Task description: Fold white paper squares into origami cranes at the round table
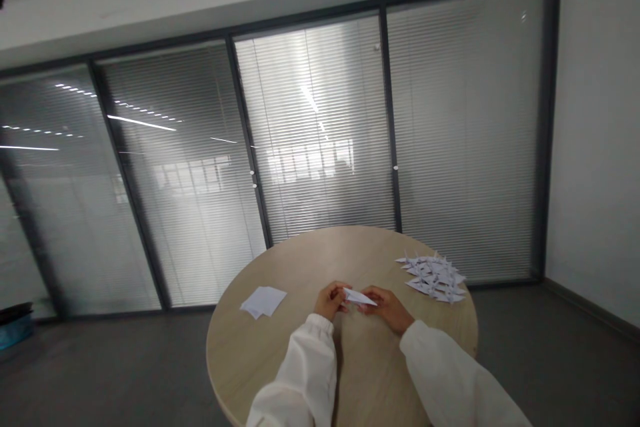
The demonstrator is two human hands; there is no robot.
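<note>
Between my hands, above the middle of the round table [370,373], is a small folded piece of white paper [359,297], long and narrow with a pointed end to the right. My left hand [330,300] pinches its left end. The fingers of my right hand [387,307] are closed on its right part. To the left lies a small stack of white paper sheets [264,301], slightly fanned out. On the right side of the table is a cluster of folded paper cranes [434,277], several of them close together with points sticking up.
Behind the table stands a glass partition [320,133] with blinds and dark frames. A white wall [595,147] rises at the right. A blue bin with a dark liner [15,327] is on the grey floor [135,373] at far left.
</note>
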